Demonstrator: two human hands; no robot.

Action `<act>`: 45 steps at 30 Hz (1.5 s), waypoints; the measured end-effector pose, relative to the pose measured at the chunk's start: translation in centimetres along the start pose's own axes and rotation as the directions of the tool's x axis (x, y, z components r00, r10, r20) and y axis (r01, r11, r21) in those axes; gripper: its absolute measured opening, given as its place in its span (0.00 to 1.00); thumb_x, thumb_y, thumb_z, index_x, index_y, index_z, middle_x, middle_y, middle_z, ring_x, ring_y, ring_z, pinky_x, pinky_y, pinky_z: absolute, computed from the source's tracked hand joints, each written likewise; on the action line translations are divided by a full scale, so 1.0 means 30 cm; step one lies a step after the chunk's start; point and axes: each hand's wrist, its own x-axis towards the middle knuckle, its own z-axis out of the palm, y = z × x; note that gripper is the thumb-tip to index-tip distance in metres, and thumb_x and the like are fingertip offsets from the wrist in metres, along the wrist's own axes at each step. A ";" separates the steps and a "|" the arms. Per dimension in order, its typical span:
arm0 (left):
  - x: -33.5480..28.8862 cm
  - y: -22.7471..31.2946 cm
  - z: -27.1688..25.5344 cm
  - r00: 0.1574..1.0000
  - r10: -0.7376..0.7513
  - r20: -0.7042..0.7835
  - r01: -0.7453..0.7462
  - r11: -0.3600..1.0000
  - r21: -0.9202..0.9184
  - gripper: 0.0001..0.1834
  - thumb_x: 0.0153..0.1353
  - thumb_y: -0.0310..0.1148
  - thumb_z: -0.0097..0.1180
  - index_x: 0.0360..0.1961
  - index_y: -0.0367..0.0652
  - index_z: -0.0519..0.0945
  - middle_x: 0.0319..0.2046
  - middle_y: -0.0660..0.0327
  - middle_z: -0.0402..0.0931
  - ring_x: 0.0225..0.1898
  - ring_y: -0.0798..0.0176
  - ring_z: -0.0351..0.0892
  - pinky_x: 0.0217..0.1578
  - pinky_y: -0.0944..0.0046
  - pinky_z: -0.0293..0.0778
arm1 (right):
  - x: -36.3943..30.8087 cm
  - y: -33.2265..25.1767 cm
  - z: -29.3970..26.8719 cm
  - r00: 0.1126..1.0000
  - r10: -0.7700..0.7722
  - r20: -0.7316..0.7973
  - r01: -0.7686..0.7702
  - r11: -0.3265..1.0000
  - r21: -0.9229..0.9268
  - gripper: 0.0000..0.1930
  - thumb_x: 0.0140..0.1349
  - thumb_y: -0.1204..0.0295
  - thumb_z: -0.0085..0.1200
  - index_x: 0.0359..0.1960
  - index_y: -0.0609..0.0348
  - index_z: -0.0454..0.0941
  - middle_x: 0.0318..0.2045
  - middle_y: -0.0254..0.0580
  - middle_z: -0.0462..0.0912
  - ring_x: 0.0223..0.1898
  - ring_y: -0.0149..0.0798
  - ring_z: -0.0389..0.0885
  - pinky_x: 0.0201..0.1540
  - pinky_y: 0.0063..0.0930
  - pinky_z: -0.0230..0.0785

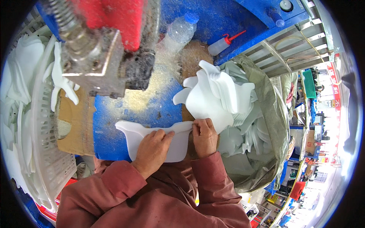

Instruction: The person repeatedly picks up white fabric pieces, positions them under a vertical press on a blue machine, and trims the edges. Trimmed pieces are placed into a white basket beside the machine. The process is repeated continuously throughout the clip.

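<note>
A flat white plastic piece with a curved outline lies on the blue machine table. My left hand presses flat on its middle with the fingers spread. My right hand grips its right edge. Just above my right hand a stack of similar white pieces leans out of a grey sack. The machine's metal head, with a spring and a red part, hangs above the table to the left of the piece.
A white plastic basket on the left holds several white pieces. Sawdust covers the table's far side, where a clear bottle and a squeeze bottle with a red nozzle lie. Cardboard sits beside the basket.
</note>
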 end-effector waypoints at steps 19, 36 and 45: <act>0.001 -0.123 0.119 0.993 -0.083 0.078 0.110 0.876 -0.469 0.23 0.69 0.27 0.55 0.64 0.44 0.69 0.36 0.46 0.79 0.40 0.37 0.81 0.40 0.42 0.75 | 0.077 -0.034 -0.041 0.901 -0.413 0.136 0.424 0.904 -0.061 0.08 0.61 0.80 0.59 0.41 0.59 0.76 0.36 0.52 0.81 0.41 0.61 0.81 0.42 0.52 0.72; 0.006 -0.161 0.140 0.997 0.065 -0.050 -0.080 0.897 -0.434 0.26 0.65 0.24 0.55 0.65 0.40 0.73 0.48 0.47 0.77 0.49 0.40 0.80 0.48 0.46 0.76 | 0.172 0.040 -0.072 0.789 -0.220 0.574 0.313 0.948 -0.065 0.14 0.63 0.61 0.67 0.41 0.57 0.82 0.43 0.59 0.86 0.45 0.64 0.84 0.48 0.50 0.77; -0.052 -0.070 -0.095 0.868 0.349 -0.352 -0.264 0.927 0.268 0.30 0.60 0.33 0.64 0.64 0.40 0.75 0.65 0.44 0.66 0.63 0.44 0.72 0.60 0.47 0.71 | -0.003 -0.200 -0.302 0.705 -0.567 0.426 0.650 0.757 -0.067 0.14 0.63 0.69 0.67 0.50 0.54 0.83 0.38 0.53 0.87 0.41 0.62 0.85 0.44 0.51 0.78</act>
